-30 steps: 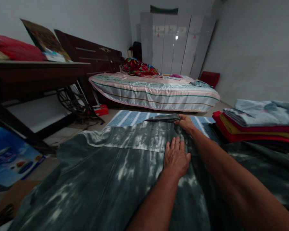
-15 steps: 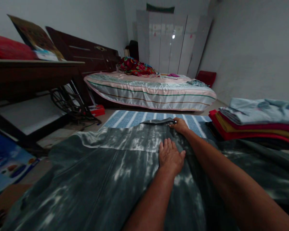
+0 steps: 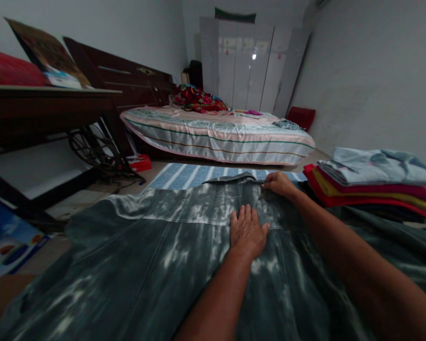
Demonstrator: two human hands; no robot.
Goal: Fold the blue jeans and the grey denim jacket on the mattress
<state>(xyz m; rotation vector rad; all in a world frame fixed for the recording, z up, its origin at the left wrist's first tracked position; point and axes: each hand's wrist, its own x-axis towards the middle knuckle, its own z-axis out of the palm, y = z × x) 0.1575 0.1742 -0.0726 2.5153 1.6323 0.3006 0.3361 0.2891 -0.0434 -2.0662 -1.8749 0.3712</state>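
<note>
1. The left grip [image 3: 249, 232] is lying flat on the shirt [image 3: 184, 255], its fingers stretching forward and its thumb standing apart; it is pinching nothing.
2. The right grip [image 3: 279, 183], farther forward and a little to the right, is pinching the shirt's edge near the collar [image 3: 230, 178], as it seems, between thumb and fingers.
3. The dark green shirt is spreading under the left grip and to both sides of it; a seam [image 3: 188, 222] is passing there too.
4. Beyond both grips, a striped cloth [image 3: 184, 175] is showing; to the right of the right grip, folded clothes [image 3: 376, 189] are lying in a pile.
5. The shirt is looking soft, rather light and not fragile, so I am expecting easy wrinkling, little slipping.
6. For holding, the collar and shoulder edge are seeming the firmest places; an open palm is suiting the wide middle.
</note>
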